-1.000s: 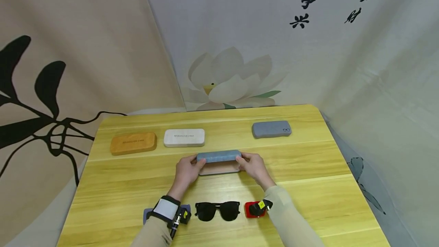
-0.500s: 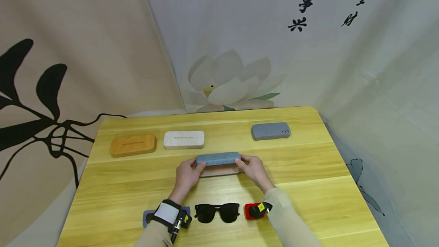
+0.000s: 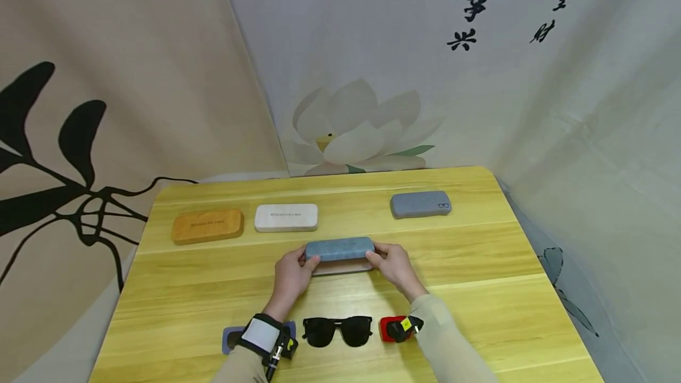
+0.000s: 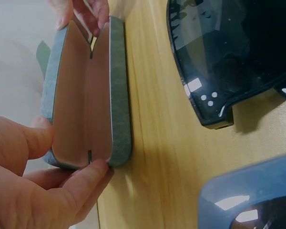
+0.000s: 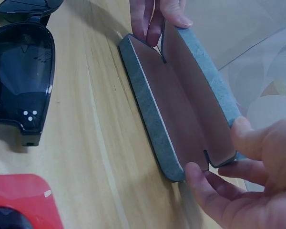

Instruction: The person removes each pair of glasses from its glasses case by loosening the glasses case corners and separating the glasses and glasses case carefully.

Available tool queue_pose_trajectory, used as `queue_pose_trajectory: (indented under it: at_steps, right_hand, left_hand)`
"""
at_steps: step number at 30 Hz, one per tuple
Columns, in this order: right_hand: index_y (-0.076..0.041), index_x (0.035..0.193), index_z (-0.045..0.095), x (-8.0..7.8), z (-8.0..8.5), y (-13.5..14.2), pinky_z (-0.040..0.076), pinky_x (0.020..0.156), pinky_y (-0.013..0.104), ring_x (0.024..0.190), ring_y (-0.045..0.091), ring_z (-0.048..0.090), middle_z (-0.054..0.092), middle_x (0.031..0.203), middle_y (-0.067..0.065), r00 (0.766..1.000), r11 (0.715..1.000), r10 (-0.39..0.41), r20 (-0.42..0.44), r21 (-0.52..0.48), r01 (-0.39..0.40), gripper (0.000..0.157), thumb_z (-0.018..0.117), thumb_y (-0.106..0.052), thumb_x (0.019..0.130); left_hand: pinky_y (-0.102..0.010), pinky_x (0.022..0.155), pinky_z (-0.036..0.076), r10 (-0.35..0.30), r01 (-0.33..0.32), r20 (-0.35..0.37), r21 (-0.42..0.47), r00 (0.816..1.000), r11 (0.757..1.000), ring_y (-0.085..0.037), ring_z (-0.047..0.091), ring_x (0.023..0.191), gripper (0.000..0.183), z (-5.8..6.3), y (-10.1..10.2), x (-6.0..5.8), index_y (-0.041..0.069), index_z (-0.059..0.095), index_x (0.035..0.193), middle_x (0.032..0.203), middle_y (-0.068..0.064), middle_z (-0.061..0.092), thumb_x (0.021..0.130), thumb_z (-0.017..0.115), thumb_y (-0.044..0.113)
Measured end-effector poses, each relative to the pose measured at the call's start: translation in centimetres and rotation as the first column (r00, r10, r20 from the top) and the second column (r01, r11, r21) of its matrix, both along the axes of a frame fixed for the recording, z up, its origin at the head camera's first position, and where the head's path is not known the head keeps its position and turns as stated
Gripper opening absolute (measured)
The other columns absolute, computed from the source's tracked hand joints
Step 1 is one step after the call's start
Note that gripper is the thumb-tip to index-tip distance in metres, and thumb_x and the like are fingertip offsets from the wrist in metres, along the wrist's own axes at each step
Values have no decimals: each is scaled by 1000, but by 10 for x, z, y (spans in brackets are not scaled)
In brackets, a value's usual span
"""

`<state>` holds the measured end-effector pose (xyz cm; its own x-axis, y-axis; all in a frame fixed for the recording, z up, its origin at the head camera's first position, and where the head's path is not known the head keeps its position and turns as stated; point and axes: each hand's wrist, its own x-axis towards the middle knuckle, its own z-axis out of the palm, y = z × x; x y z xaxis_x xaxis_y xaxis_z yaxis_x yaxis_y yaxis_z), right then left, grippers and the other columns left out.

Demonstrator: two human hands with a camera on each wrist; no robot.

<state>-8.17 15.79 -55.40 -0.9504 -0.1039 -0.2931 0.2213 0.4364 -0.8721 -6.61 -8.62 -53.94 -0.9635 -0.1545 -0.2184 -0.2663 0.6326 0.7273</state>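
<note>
A blue-grey glasses case (image 3: pixel 340 249) with a pinkish lining stands partly open on the table, its hollow bare in both wrist views. My left hand (image 3: pixel 291 272) holds its left end, thumb on the lid and fingers at the lower half's end (image 4: pixel 120 95). At the opposite end my right hand (image 3: pixel 392 263) grips it likewise, thumb on the lid edge (image 5: pixel 207 76) and fingertips by the base. Nearer me lies a pair of black sunglasses (image 3: pixel 337 331), lenses dark, apart from both hands.
Behind the hands lie an orange case (image 3: pixel 207 227), a white case (image 3: pixel 286 218) and a grey case (image 3: pixel 421 204). A blue-edged item (image 3: pixel 230 338) lies partly hidden beneath my left wrist, a red-edged one (image 3: pixel 387 328) beside my right wrist. Fabric hangs beyond the wooden table (image 3: pixel 479 241).
The case's lid has tilted down toward me, so less of the lining shows. Both hands keep their hold at the ends. The head view has shifted slightly.
</note>
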Motion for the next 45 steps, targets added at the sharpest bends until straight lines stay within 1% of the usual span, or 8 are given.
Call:
queue_pose_trajectory:
  at_steps: [3, 6, 13, 19, 26, 32, 39, 45]
  right_hand:
    - [4, 143, 58, 0, 0, 0, 60, 87, 43, 113, 34, 70, 66, 134, 24, 1000, 1000, 11, -16, 19, -11, 46, 65, -18, 103]
    - [4, 143, 58, 0, 1, 0, 60, 88, 44, 115, 35, 69, 66, 133, 23, 1000, 999, 19, -19, 28, -18, 46, 65, -18, 103]
    - [6, 141, 59, 1, 1, 1, 58, 93, 46, 119, 37, 66, 67, 132, 24, 999, 997, 37, -33, 66, -35, 46, 67, -16, 101]
    - [6, 141, 59, 3, 1, 2, 60, 89, 45, 119, 39, 66, 67, 131, 25, 996, 994, 68, -56, 95, -63, 46, 68, -14, 101]
    - [6, 140, 60, 4, 1, 2, 59, 90, 47, 117, 39, 65, 66, 129, 25, 994, 988, 81, -70, 135, -71, 46, 71, -12, 99]
    - [6, 139, 61, 4, 1, 2, 59, 89, 47, 115, 39, 66, 66, 127, 24, 994, 986, 83, -71, 151, -71, 46, 72, -11, 97]
    - [6, 140, 60, 5, 0, 2, 59, 86, 46, 114, 39, 66, 65, 126, 24, 991, 981, 104, -82, 172, -88, 48, 72, -10, 97]
    - [7, 139, 61, 5, -2, 1, 60, 83, 45, 111, 38, 67, 66, 125, 24, 989, 981, 106, -98, 171, -88, 48, 74, -8, 95]
  left_hand:
    - [-48, 92, 57, -3, 3, -6, -7, 1000, 1000, -37, 68, 113, 54, 0, 1, 1, -11, 57, 139, 123, -26, 70, 99, 71, 23]
    - [-48, 91, 58, -10, 10, -23, -7, 1000, 1000, -37, 68, 113, 53, -2, 1, 2, -13, 57, 138, 123, -28, 69, 99, 71, 21]
    - [-50, 95, 56, -13, 12, -65, -8, 998, 1000, -40, 66, 118, 51, -5, 3, 5, -13, 58, 137, 126, -28, 68, 98, 72, 16]
    - [-50, 88, 58, -3, -1, -108, -33, 994, 999, -38, 69, 107, 49, -4, 6, 9, -12, 62, 134, 113, -25, 71, 94, 76, 13]
    - [-50, 85, 57, -6, 0, -122, -47, 993, 999, -38, 68, 101, 48, -10, 6, 12, -7, 64, 135, 104, -20, 70, 94, 76, 15]
    - [-44, 73, 55, -25, 14, -152, -72, 988, 997, -30, 65, 84, 50, -15, 5, 14, -8, 63, 135, 90, -15, 66, 93, 77, 15]
    - [-48, 78, 56, -37, 21, -170, -89, 985, 996, -34, 66, 90, 52, -18, 5, 17, -12, 61, 136, 95, -18, 66, 93, 76, 14]
    - [-48, 77, 56, -24, 8, -196, -86, 980, 996, -30, 66, 87, 52, -19, 5, 17, -13, 61, 134, 93, -17, 66, 91, 78, 10]
